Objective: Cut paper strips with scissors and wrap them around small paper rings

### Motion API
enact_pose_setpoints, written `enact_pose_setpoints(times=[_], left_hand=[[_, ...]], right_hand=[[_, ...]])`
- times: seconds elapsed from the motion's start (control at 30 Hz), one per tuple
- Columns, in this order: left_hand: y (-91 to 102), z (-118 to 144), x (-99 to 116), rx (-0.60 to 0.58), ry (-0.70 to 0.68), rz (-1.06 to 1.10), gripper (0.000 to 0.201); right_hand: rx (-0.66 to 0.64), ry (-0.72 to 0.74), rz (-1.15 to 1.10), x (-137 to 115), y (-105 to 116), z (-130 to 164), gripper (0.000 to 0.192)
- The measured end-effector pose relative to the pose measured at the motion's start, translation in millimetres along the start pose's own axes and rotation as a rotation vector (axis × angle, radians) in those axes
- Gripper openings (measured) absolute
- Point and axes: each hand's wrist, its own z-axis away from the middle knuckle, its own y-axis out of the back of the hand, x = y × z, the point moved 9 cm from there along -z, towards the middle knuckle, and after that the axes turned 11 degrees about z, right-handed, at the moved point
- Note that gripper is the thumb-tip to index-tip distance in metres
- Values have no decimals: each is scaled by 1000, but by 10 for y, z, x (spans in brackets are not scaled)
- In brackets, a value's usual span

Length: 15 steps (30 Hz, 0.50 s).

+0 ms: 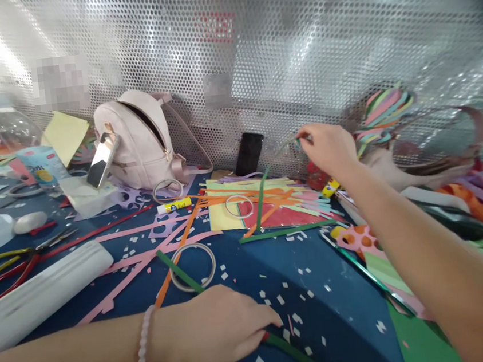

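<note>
Two bare forearms in view, no sleeves on either. Left hand (pixel 220 327): bare, no rings visible. Left wrist: bracelet (pixel 143 345) of small round pale pink-white beads, single strand, snug. Right hand (pixel 328 146): bare, no watch, no ring visible. Right forearm bare up to frame edge.

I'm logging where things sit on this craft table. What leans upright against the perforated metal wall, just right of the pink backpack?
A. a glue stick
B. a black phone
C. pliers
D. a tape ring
B: the black phone stands tilted against the perforated wall, right of the pink backpack; the glue stick and tape ring lie flat on the table, and the pliers lie far left.
</note>
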Motion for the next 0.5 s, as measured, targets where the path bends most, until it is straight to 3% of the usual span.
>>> enact_pose_setpoints(times=[0.07, 0.17, 0.23, 0.37, 0.43, 0.5], left_hand=[[-11, 6, 31, 15, -41, -23, 29], [-45, 6, 66, 26, -95, -44, 30], [-68, 0, 77, 30, -114, -57, 31], [-98, -14, 102, 26, -126, -70, 31], [-103, -17, 121, 18, -123, -71, 32], [-99, -23, 131, 15, -106, -71, 33]], right_hand=[[12, -20, -120, 110, 116, 128, 27], [-115, 31, -235, 127, 88, 458, 23], [-228, 82, -256, 98, -14, 743, 20], [-522, 184, -230, 113, -428, 1311, 27], [-577, 243, -172, 158, -609, 1493, 27], [-541, 272, -98, 189, -690, 1576, 25]])
